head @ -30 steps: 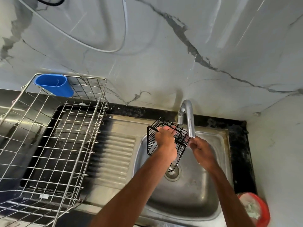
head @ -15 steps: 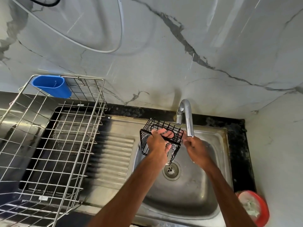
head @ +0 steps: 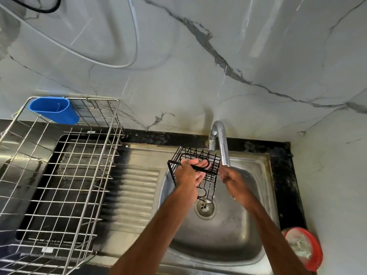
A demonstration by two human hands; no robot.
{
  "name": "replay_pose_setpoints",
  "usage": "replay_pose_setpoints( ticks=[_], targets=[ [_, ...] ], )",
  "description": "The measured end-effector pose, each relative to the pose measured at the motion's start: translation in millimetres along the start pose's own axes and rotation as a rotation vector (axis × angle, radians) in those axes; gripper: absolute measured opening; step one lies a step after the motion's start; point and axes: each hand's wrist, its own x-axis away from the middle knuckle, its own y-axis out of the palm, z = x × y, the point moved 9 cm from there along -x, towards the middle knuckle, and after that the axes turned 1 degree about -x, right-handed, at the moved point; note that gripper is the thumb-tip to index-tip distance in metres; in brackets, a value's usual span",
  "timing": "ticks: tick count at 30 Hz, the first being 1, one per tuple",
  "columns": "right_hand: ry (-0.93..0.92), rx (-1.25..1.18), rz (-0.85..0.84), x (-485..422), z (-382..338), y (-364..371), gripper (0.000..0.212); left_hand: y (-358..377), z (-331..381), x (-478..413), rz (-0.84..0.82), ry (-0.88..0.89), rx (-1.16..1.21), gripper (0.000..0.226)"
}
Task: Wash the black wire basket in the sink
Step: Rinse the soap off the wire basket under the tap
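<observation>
The black wire basket (head: 206, 158) hangs tilted over the steel sink (head: 224, 231), just left of the chrome tap (head: 222, 143). My left hand (head: 188, 174) grips its front rim, fingers curled through the wires. My right hand (head: 228, 175) is at the basket's right side, directly under the tap's spout, fingers extended toward the wires. I cannot tell whether water is running. The drain (head: 205, 208) lies right below the basket's lower corner.
A large silver wire dish rack (head: 65, 175) stands on the drainboard at the left, with a blue plastic cup (head: 53, 110) hung on its back corner. A red-rimmed container (head: 305, 247) sits on the black counter at the right. Marble wall rises behind.
The basket has turned and swung slightly left, its opening now facing more upward. My right hand stays against its right side beneath the spout.
</observation>
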Motion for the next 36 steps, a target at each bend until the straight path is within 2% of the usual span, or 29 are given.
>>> replay_pose_setpoints(
  ticks=[3,6,11,16,21,24,27,31,36],
  targets=[
    [0.015,-0.08,0.043,1.2,-14.6,-12.1,0.024,-12.7,10.8,-11.0,-0.011,0.007,-0.162,0.021],
    [-0.011,-0.171,-0.018,5.0,-32.0,-13.0,0.027,-18.9,13.7,-15.4,-0.051,-0.013,-0.274,0.029],
    [0.051,-0.424,-0.136,14.9,-28.2,-9.9,0.02,-20.2,14.1,-19.7,-0.07,0.008,-0.343,0.038],
    [0.082,-0.444,-0.261,10.7,-5.0,10.6,0.043,-20.2,14.4,-33.9,-0.085,0.057,-0.474,0.052],
    [0.144,-0.527,-0.319,9.8,2.2,17.4,0.046,-16.9,21.8,-24.5,-0.157,0.049,-0.585,0.049],
    [0.113,-0.508,-0.283,8.1,0.6,16.5,0.045,-18.7,32.0,-16.8,-0.193,0.131,-0.836,0.039],
    [0.043,-0.462,-0.185,7.9,-2.1,14.4,0.049,-12.3,37.7,-9.1,-0.245,0.249,-1.073,0.046],
    [-0.039,-0.428,-0.066,7.9,-2.5,16.8,0.058,-3.2,40.2,-12.2,-0.139,0.336,-1.271,0.06],
    [-0.072,-0.41,0.012,12.9,-1.5,20.3,0.065,7.6,39.8,-20.1,-0.048,0.405,-1.403,0.054]
  ],
)
